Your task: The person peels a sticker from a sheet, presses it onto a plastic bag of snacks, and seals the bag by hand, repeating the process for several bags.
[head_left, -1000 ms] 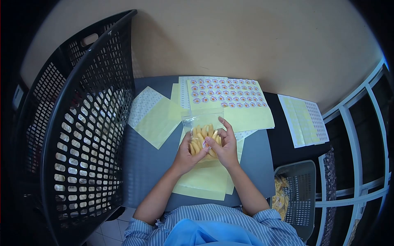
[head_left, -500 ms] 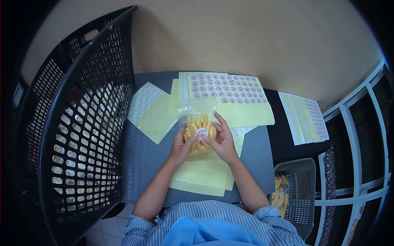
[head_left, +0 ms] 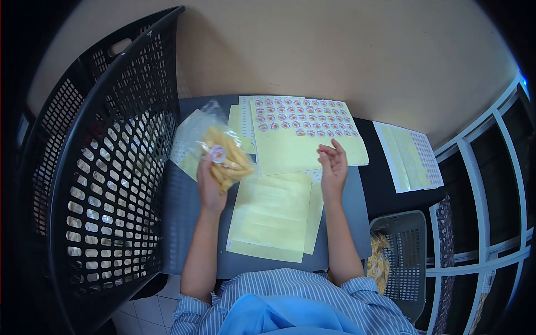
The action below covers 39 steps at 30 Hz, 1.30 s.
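Note:
My left hand (head_left: 211, 187) holds a clear plastic bag (head_left: 229, 159) of yellow finger-shaped pieces over the left part of the table, tilted, with a round sticker (head_left: 217, 154) on its front. My right hand (head_left: 334, 167) hovers over the right side, empty, its fingers partly curled but apart. Beyond it lies a sheet of round stickers (head_left: 307, 120), with stickers left in rows at its top and bare yellow backing below. Blank yellow backing sheets (head_left: 271, 215) lie between my forearms.
A large black perforated basket (head_left: 106, 167) stands at the left, with packed bags showing through its holes. Another sticker sheet (head_left: 410, 159) lies on a black surface at the right. Below it, a grey basket (head_left: 410, 251) holds yellow-filled bags (head_left: 378, 265). A wall rises behind the grey table (head_left: 223, 245).
The bag has moved left in my left hand and tilted. My right hand has let go of it and moved to the right. The sticker on the bag's front is now uncovered by my thumbs.

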### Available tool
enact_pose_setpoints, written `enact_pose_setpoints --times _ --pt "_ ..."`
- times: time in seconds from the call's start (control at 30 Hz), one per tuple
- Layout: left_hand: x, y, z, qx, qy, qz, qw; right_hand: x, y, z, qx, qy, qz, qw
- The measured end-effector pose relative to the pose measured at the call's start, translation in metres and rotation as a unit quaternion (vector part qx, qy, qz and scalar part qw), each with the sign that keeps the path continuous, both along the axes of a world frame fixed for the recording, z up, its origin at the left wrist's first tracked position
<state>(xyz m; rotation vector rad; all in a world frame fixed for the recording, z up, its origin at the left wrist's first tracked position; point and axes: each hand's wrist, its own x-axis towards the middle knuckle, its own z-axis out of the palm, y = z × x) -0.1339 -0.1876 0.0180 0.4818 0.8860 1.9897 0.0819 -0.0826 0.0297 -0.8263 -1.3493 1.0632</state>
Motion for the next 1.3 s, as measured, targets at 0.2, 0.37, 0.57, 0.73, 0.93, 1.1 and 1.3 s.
enact_pose_setpoints --times 0.2,0.37,0.57,0.73,0.93,1.1,1.3 --pt "-0.012 -0.01 0.015 0.04 -0.069 0.043 0.996 0.029 0.011 0.007 0.001 -0.046 -0.072 0.996" --pt "-0.013 -0.007 0.01 0.026 -0.022 0.058 0.998 0.032 -0.07 0.045 0.144 -0.393 0.182 0.89" --pt "-0.027 -0.008 0.006 0.012 -0.029 0.045 0.998 0.032 -0.133 0.019 0.159 -0.54 0.298 0.771" --pt "-0.029 -0.01 0.012 -0.066 0.069 0.082 0.992 0.042 -0.143 0.02 0.18 -0.507 0.348 0.768" --pt "-0.029 -0.018 0.009 -0.204 0.269 0.03 0.941 0.069 -0.133 0.022 0.292 -0.374 0.173 0.863" --pt "-0.035 -0.025 0.013 -0.277 0.352 -0.02 0.894 0.107 -0.116 0.029 0.241 -0.291 -0.182 0.908" --pt "-0.015 -0.027 0.019 -0.319 0.618 0.128 0.707 0.167 -0.102 0.031 0.108 0.025 -0.438 0.892"
